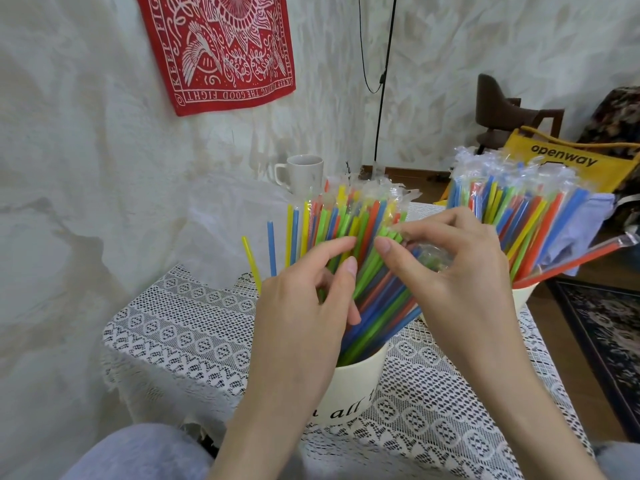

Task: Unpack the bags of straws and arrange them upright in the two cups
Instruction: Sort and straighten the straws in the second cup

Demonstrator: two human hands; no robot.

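Note:
A cream cup (349,386) with black lettering stands near the table's front and holds many coloured straws (346,223) fanned upright. My left hand (304,306) reaches into the fan from the left, its fingers loosely curved and touching green straws. My right hand (457,268) comes in from the right; its fingers curl round a crumpled clear plastic wrapper (431,258) and its fingertips pinch at the straws' wrapped tips. A second cream cup (523,294) at the right holds another bunch of wrapped straws (519,202), with one red wrapped straw (581,259) leaning far out to the right.
A white lace cloth (194,323) covers the small table. A white mug (303,173) stands at the back by the wall. A yellow bag (571,161) and a dark chair (498,105) are beyond the right edge; a patterned rug (602,327) lies on the floor.

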